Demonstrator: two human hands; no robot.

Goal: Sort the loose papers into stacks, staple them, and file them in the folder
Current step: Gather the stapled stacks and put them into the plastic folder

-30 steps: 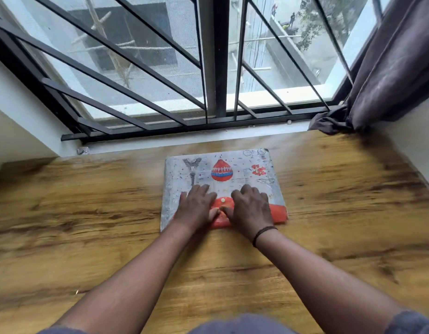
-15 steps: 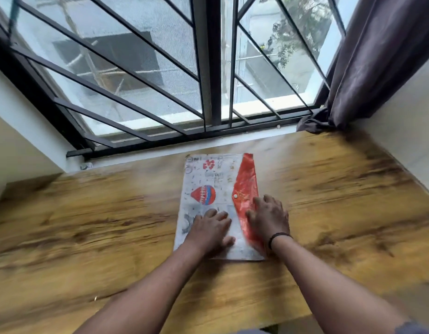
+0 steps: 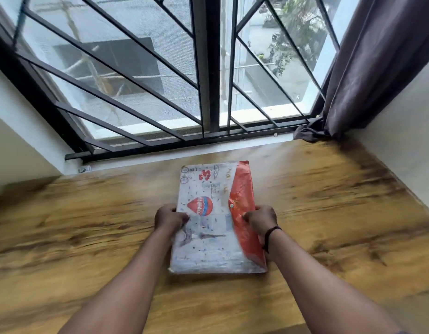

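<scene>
One printed white plastic folder with an orange snap flap lies at worktop centre, long axis 12 to 6 o'clock, on the brown wood-grain worktop. Two hands: left hand fingers curled, gripping folder's 9 o'clock edge; right hand fingers curled, pinching orange flap at 3 o'clock. One black wristband on right wrist.

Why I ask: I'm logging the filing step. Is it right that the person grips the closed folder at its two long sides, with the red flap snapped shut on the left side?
Not quite: the red flap lies on the right side of the folder, not the left, as the head view shows. The rest holds: the left hand and right hand grip its two long sides, and the flap is snapped shut.
</scene>
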